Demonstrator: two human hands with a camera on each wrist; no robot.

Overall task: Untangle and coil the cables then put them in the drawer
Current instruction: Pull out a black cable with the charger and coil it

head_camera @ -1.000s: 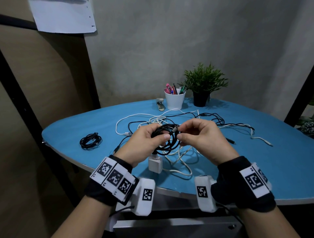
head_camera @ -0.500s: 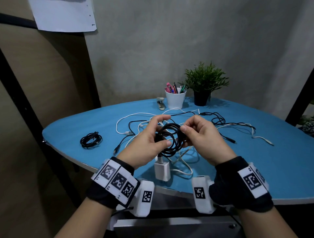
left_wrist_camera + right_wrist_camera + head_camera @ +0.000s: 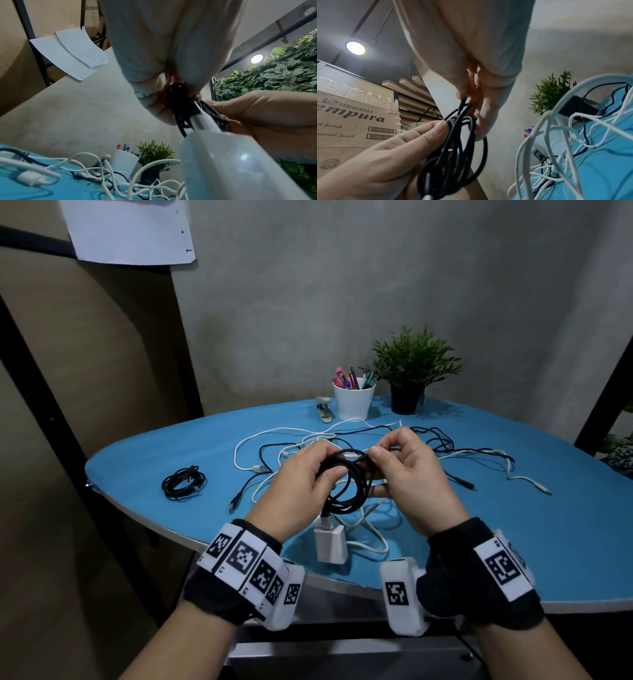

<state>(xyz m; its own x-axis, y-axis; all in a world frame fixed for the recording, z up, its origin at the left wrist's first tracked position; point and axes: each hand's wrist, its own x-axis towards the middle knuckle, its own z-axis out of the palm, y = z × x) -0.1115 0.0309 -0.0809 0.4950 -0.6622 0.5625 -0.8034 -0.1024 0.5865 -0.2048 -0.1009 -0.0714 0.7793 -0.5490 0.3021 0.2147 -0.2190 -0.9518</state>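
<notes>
- Since the earlier frame both hands are sitting slightly higher over the tabletop [image 3: 513, 529], and the left index finger, which was pointing out, is now curling back onto the black coil [image 3: 349, 484].
- Left hand [image 3: 301, 484] is gripping the coil's left side, thumb on top and fingers wrapped round the loops; the coil is hanging in the air between the two hands, above the near edge of the tabletop.
- Right hand [image 3: 407, 470] is pinching the cable's free end at the top of the coil, lower fingers steadying the right side.
- White charger block [image 3: 329, 544] is dangling from the coil's bottom (plugged into it, as far as I can tell).
- Step in hand, judging: tucking the tail round the bundle to lock it. Doing it well means keeping the left grip firm so loops are not springing apart, feeding the end through the middle, pulling snug without kinking, and minding the block's weight.
- Counts: one finished black coil [image 3: 183, 483] lying at the left of the tabletop, well apart from the hands; one coil in hand.
- Loose tangle [image 3: 445, 453] behind the hands: white and black cables mixed, at least two of each showing, exact number unclear.
- Also one white pen cup [image 3: 352, 402], one potted plant [image 3: 411, 371], one stapler [image 3: 323, 409].
- Drawer: not clearly identifiable in any view.
</notes>
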